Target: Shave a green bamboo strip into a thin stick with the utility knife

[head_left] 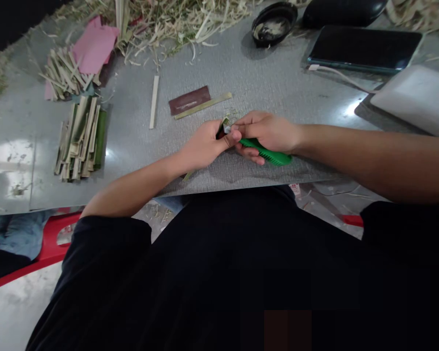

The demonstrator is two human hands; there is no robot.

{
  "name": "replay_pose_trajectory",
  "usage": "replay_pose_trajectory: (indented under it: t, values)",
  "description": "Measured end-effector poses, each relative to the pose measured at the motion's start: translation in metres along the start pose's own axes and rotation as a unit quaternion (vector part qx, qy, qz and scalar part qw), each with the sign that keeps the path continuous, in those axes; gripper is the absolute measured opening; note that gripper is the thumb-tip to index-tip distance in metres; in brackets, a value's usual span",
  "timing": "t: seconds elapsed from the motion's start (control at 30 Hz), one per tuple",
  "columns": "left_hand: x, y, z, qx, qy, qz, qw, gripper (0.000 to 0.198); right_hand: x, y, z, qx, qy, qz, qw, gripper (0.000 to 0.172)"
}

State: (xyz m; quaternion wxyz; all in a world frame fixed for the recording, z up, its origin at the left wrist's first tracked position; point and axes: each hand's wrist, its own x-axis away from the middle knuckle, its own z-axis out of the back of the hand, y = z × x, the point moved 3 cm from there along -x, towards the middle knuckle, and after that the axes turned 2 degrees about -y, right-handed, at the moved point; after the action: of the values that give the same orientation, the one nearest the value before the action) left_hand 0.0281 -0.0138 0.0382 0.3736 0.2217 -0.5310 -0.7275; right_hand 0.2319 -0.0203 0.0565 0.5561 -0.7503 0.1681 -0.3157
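Observation:
My left hand is closed around a bamboo strip, whose upper end sticks out past the thumb and forefinger. Most of that strip is hidden in the hand, where something dark red also shows. In my right hand is a green utility knife, its short blade against the strip's end. Both hands meet over the table near its front edge. Just beyond them lie a dark red rectangular piece and a narrow pale green strip. Another pale strip rests farther left.
A stack of bamboo pieces lies at left, below a bundle of thin slips and pink paper. Shavings cover the back. A black bowl, a phone with a cable and a white block occupy the right.

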Motion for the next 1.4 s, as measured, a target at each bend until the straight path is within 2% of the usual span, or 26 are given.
replay_pose_trajectory:
  t: [0.1, 0.23, 0.4, 0.5, 0.63, 0.8, 0.9, 1.0, 1.13, 1.27, 1.4]
  values:
    - [-0.002, 0.001, -0.001, -0.005, 0.002, -0.017, 1.0, 0.093, 0.0, -0.001, 0.001, 0.001, 0.003, -0.002, 1.0, 0.051]
    - [-0.003, 0.003, -0.003, -0.019, 0.01, -0.032, 0.999, 0.097, 0.001, 0.0, -0.004, 0.009, 0.038, 0.021, 0.999, 0.059]
    - [-0.003, 0.005, -0.003, -0.019, 0.014, -0.026, 0.999, 0.092, 0.001, 0.004, -0.01, 0.007, 0.08, 0.06, 0.995, 0.068]
    - [-0.002, 0.005, -0.002, 0.006, 0.0, -0.004, 1.0, 0.09, 0.001, 0.003, -0.009, 0.008, 0.064, 0.057, 0.996, 0.067]
    - [-0.002, 0.002, -0.002, 0.039, -0.026, 0.02, 0.999, 0.091, 0.002, -0.002, -0.004, 0.015, 0.009, 0.008, 1.0, 0.068]
    - [-0.003, 0.003, -0.001, 0.032, -0.023, -0.019, 0.999, 0.095, 0.001, -0.001, -0.001, 0.017, -0.014, 0.02, 1.0, 0.068]
    - [-0.003, 0.006, 0.0, -0.013, -0.012, -0.033, 0.999, 0.098, 0.0, 0.001, -0.004, 0.009, 0.006, 0.05, 0.999, 0.062]
    - [-0.003, 0.008, -0.001, -0.039, -0.003, -0.039, 0.998, 0.098, 0.001, 0.001, -0.01, 0.001, 0.052, 0.044, 0.998, 0.057]
    - [-0.004, 0.005, -0.002, -0.023, 0.008, -0.033, 0.999, 0.093, 0.004, 0.002, -0.014, -0.005, 0.114, 0.041, 0.993, 0.06]
    - [-0.002, 0.003, -0.003, 0.006, -0.001, -0.012, 1.0, 0.09, 0.002, 0.002, -0.012, -0.001, 0.075, 0.051, 0.996, 0.07]
    - [0.0, 0.003, -0.003, 0.029, -0.011, -0.021, 0.999, 0.093, 0.001, -0.003, -0.006, 0.01, 0.006, 0.027, 1.0, 0.071]
